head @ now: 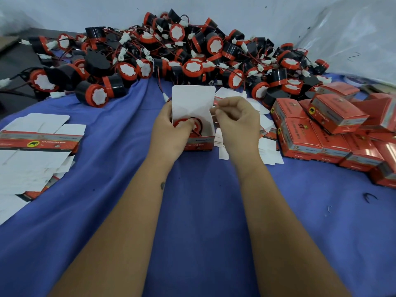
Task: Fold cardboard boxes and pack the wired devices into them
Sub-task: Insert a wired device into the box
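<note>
Head view: left grip (171,129) around open box (194,103).

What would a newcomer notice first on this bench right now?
Probably the big heap of red-and-black wired devices piled along the far edge of the blue cloth. Next, at centre, the open box with one device inside: the left hand grips its left side, while the right hand pinches at its right flap. Closed red boxes are stacked to the right, flat box blanks to the left.
</note>
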Motion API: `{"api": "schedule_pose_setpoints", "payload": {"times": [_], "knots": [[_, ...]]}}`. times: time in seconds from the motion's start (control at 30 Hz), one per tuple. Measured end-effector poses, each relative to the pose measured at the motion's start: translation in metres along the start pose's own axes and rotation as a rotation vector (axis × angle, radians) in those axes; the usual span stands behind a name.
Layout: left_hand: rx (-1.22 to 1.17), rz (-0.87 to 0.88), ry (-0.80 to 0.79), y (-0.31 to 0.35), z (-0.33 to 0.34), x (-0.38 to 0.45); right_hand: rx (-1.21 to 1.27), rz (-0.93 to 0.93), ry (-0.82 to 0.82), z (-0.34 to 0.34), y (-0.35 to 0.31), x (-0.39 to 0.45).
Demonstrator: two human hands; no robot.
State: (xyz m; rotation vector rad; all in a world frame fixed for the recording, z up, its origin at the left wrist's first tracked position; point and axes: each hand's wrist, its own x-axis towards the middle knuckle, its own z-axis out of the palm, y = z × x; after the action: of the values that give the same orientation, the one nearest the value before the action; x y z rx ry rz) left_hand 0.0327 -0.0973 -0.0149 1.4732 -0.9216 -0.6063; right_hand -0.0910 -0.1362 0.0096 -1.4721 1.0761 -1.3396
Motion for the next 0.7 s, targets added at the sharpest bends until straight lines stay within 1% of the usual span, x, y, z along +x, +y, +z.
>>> {"api": "schedule_pose_setpoints", "payload": {"times": [0.17, 0.27, 0.3, 0.37, 0.4, 0.43, 0.47, 0.53, 0.63, 0.7], "knots": [[-0.029, 0.036, -0.011, -0.002, 0.001, -0.001, -0.091, -0.004, -0.15, 0.005, 0.012, -0.004], [-0.022, 0.011, -0.027, 0.003, 0.001, -0.004, -0.151, -0.031, -0.167, 0.01, 0.015, -0.005], [-0.105, -0.03, -0.047, 0.006, 0.0, -0.004, -0.154, -0.033, -0.165, 0.011, 0.015, -0.005], [-0.41, -0.122, -0.107, 0.014, -0.005, -0.005, -0.154, -0.04, -0.164, 0.011, 0.015, -0.005], [-0.539, -0.146, -0.108, 0.015, -0.009, -0.004, -0.154, -0.042, -0.163, 0.012, 0.015, -0.005], [-0.574, -0.163, -0.102, 0.016, -0.013, -0.002, -0.15, -0.039, -0.161, 0.012, 0.015, -0.006], [-0.554, -0.193, -0.097, 0.017, -0.014, 0.0, -0.147, -0.039, -0.159, 0.013, 0.016, -0.006], [-0.386, -0.185, -0.096, 0.013, -0.015, 0.003, -0.145, -0.042, -0.156, 0.013, 0.017, -0.006], [-0.155, -0.044, -0.127, 0.004, -0.011, -0.001, -0.172, -0.085, -0.174, 0.013, 0.017, -0.005], [-0.061, 0.026, -0.104, 0.0, -0.009, -0.002, -0.222, -0.127, -0.181, 0.014, 0.017, -0.005]]}}
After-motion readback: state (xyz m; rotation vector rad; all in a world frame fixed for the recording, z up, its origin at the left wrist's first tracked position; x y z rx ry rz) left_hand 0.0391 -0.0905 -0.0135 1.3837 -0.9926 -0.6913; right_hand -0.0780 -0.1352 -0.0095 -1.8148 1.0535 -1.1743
